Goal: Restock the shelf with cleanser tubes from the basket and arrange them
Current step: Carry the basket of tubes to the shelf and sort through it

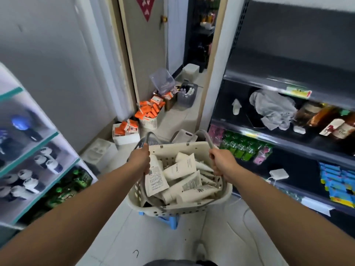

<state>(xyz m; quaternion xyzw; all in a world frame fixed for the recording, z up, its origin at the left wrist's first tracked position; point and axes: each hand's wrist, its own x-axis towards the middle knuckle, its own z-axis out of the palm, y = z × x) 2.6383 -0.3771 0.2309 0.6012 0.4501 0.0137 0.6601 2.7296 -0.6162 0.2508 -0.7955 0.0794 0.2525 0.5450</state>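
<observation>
A beige perforated basket (194,207) sits in front of me over a small blue stool (171,221). It is filled with several white cleanser tubes (180,168) lying jumbled. My left hand (141,157) grips the grey handle on the basket's left side. My right hand (221,162) grips the grey handle on the right side. The dark shelf unit (288,143) stands to my right, with a bare stretch on its upper level (269,72).
On the right shelves lie a grey cloth (272,108), bottles (326,121), green packs (242,146) and blue packs (338,185). A white rack (34,156) with goods stands left. Bins of orange boxes (149,112) and a grey bin (187,94) crowd the floor ahead.
</observation>
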